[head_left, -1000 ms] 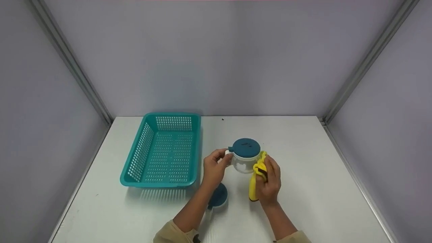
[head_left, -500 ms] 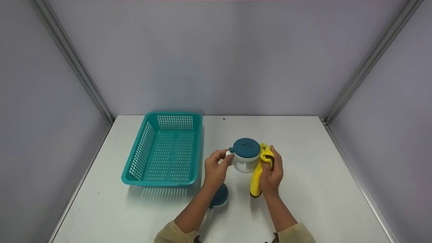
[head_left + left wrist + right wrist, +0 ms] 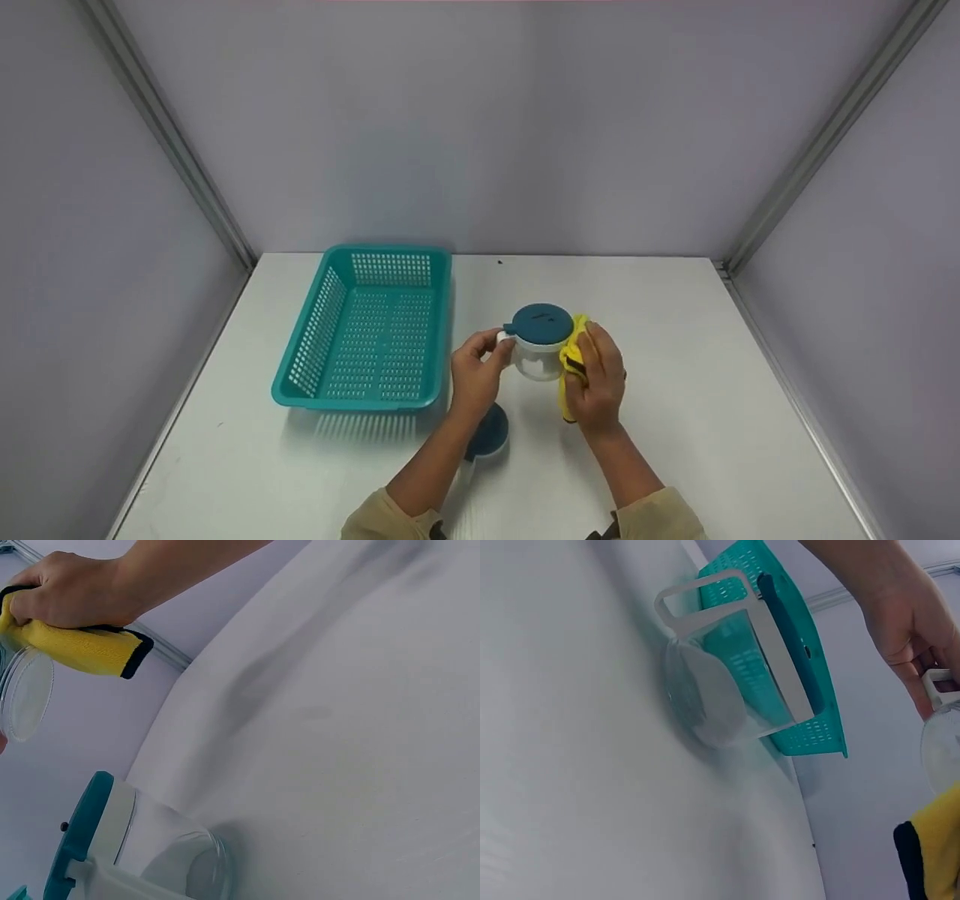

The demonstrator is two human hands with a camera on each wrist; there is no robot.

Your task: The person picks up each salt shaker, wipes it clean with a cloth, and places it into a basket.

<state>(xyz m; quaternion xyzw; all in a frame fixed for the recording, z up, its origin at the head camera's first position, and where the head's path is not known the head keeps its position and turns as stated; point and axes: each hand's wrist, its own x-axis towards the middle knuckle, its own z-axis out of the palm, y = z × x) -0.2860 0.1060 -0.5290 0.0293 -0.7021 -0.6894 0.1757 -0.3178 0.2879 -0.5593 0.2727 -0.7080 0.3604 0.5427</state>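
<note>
A clear jar (image 3: 538, 363) with a blue lid and white handle is held above the table. My left hand (image 3: 475, 375) pinches its handle between thumb and fingers. On the jar's other side, my right hand (image 3: 598, 379) grips a yellow cloth (image 3: 574, 356) with dark edging and presses it against the wall. The left wrist view shows the cloth (image 3: 86, 649) bunched under the right hand, next to the jar's round base (image 3: 30, 694). Below my left forearm stands a second lidded jar (image 3: 489, 433), partly covered in the head view; its whole handle shows in the right wrist view.
A teal perforated basket (image 3: 431, 375) stands on the white table (image 3: 675, 360) to the left of the hands. Grey panels (image 3: 480, 127) close off the back and both sides. A small dark speck (image 3: 500, 262) lies near the back edge.
My right hand with the cloth shifts along the jar's right side, out and then back in to the left. The held jar moves slightly left; the left hand keeps its pinch.
</note>
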